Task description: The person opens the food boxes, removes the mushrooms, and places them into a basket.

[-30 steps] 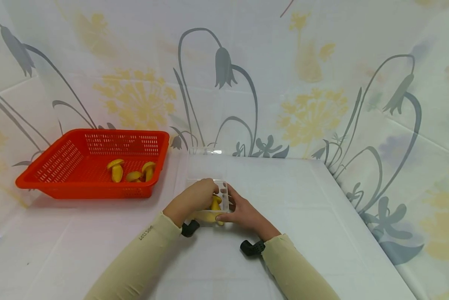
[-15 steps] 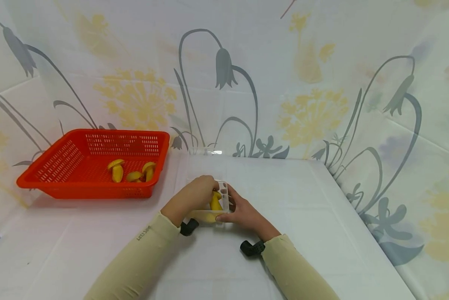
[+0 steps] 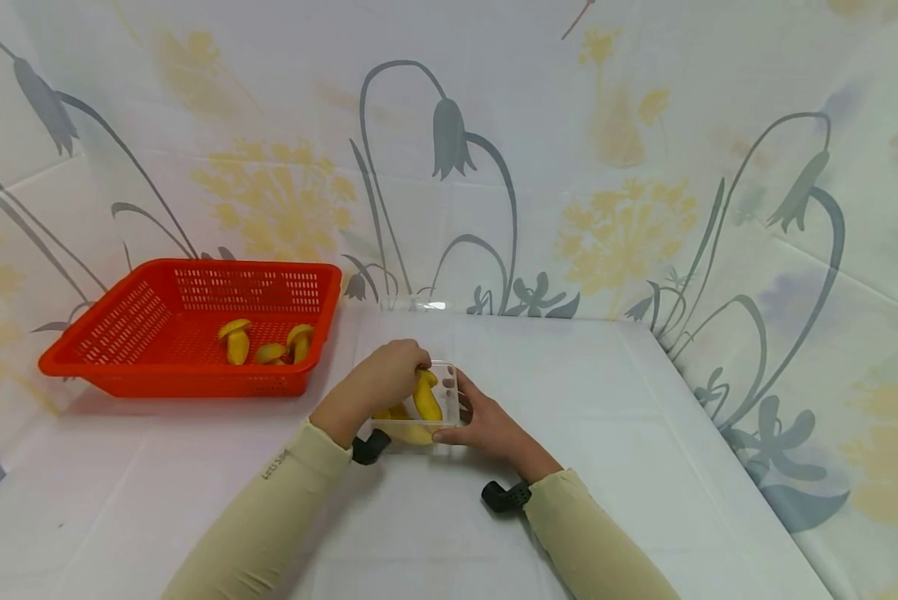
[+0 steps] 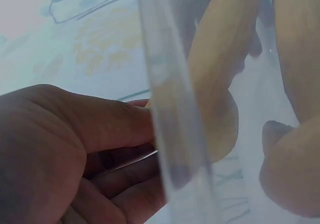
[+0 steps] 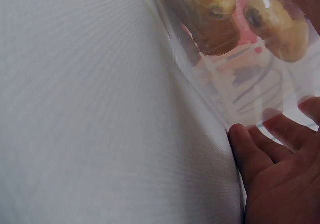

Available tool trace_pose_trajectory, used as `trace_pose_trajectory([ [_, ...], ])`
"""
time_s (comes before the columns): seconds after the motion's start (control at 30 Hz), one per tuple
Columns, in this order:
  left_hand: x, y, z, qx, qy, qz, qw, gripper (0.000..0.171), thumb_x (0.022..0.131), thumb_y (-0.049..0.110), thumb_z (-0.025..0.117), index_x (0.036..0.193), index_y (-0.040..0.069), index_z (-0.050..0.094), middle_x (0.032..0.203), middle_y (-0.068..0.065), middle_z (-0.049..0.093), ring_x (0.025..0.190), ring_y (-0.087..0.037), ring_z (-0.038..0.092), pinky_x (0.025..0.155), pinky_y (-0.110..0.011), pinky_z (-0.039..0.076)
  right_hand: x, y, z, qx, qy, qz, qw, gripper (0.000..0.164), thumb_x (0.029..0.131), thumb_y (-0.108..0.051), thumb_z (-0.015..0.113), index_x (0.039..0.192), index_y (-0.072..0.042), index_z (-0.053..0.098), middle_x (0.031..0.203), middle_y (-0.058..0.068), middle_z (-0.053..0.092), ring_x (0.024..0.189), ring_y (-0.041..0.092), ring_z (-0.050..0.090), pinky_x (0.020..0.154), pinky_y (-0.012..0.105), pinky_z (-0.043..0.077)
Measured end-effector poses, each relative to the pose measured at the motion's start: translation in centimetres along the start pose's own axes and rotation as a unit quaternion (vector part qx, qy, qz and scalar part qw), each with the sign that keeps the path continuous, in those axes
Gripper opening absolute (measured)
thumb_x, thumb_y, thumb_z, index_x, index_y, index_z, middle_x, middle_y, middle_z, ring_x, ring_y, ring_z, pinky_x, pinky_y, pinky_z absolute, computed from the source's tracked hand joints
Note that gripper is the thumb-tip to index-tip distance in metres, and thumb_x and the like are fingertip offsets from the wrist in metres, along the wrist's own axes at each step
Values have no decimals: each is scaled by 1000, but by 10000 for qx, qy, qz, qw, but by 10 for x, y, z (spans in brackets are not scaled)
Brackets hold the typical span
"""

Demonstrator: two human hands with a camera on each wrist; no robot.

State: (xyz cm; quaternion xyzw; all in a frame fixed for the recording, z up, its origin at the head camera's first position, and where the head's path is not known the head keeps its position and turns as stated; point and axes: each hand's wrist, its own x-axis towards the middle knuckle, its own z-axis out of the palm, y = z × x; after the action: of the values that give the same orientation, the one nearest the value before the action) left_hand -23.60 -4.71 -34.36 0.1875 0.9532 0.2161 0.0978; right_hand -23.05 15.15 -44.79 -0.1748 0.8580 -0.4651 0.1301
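My left hand (image 3: pixel 381 382) pinches the upper end of a yellow mushroom (image 3: pixel 427 402), which tilts inside a clear plastic box (image 3: pixel 449 396). More mushrooms lie in the box, seen through its wall in the left wrist view, where one mushroom (image 4: pixel 295 174) is at the right. Thumb and fingers of my right hand (image 3: pixel 490 429) grip the box at its right end, the thumb on the front wall. Through the box in the right wrist view, two mushroom ends show, one mushroom (image 5: pixel 280 29) nearer the right. Part of the box's left side is hidden by my left hand.
A red perforated basket (image 3: pixel 194 379) stands at the left with a few mushrooms in it, such as an upright mushroom (image 3: pixel 236 343). The box's clear lid (image 3: pixel 419 333) stretches out behind it. A white cloth (image 3: pixel 614 417) covers the table, and a flower-printed sheet (image 3: pixel 539 167) hangs behind.
My left hand has moved slightly up and to the left, and the pinched mushroom has risen and tilted with it. The right hand keeps its place on the box.
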Motion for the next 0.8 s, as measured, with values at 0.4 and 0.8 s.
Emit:
trace_pose_trajectory([
  [0.4,-5,-6,-13,6,255,129,9996,27,94,11,60,120,6,67,112,-8,63,97,-21,58,95,-36,54,-2,-3,-1,100,-47,-107,9999,112,74,-44,81,156,-29,8,160,0,26,144,25,35,114,43,35],
  [0.8,-19,-20,-35,72,717,360,9967,27,95,14,61,119,5,67,109,-10,66,97,-24,59,94,-39,54,-1,-1,-1,23,-57,-194,9998,112,74,-45,81,156,-30,7,160,-1,27,144,25,35,115,45,34],
])
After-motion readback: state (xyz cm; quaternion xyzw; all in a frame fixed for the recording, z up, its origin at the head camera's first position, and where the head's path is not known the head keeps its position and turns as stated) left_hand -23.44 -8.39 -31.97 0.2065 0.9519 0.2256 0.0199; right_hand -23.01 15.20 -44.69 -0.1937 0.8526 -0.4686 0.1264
